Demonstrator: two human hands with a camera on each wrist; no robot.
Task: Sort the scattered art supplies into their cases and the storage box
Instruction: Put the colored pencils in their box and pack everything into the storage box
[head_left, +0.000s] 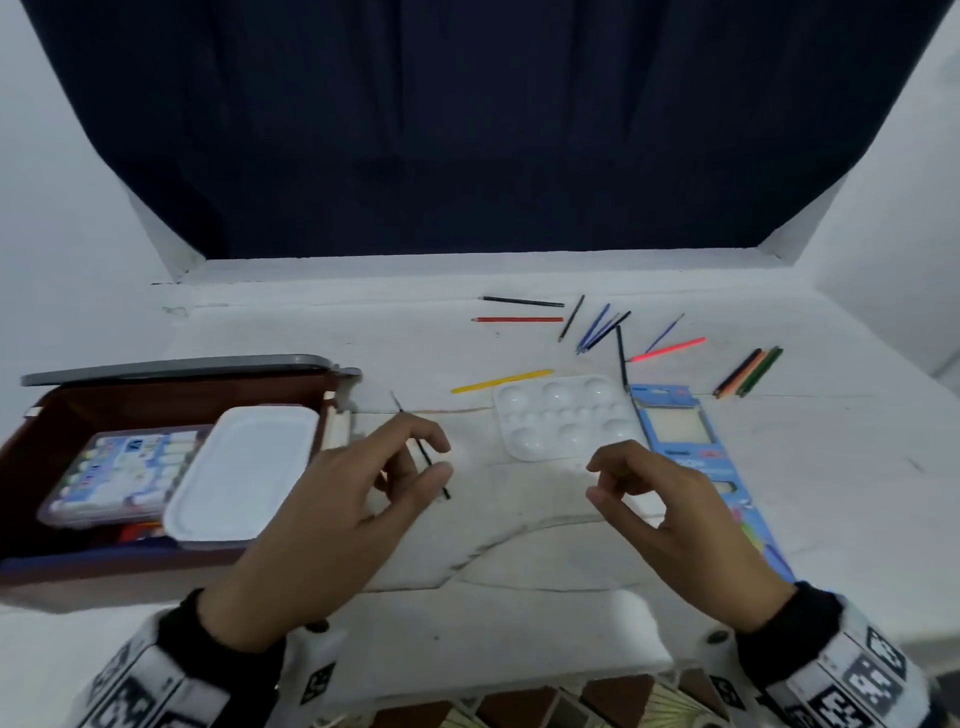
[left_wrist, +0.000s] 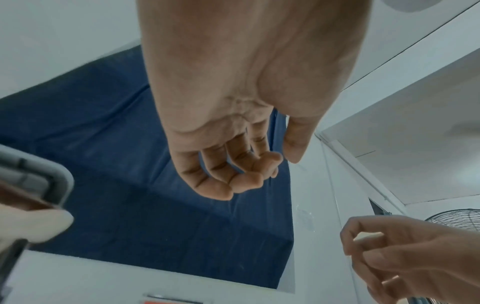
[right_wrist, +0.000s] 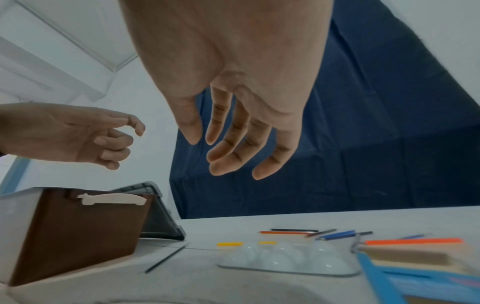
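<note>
Both hands hover side by side, apart, palms down, wrists in dark cuffs. The left hand (head_left: 332, 514) has loosely curled fingers (left_wrist: 249, 181) and grips nothing, thumb stretched forward. The right hand (head_left: 675, 525) also hangs empty, fingers (right_wrist: 233, 148) relaxed and slightly bent, thumb near the forefinger

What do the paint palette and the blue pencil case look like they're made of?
Paint palette: likely glossy white moulded plastic, with highlights shining in its round wells. Blue pencil case: probably printed cardboard, flat, matte, with a cut-out window; the right wrist view shows a bare tan inside.
</note>
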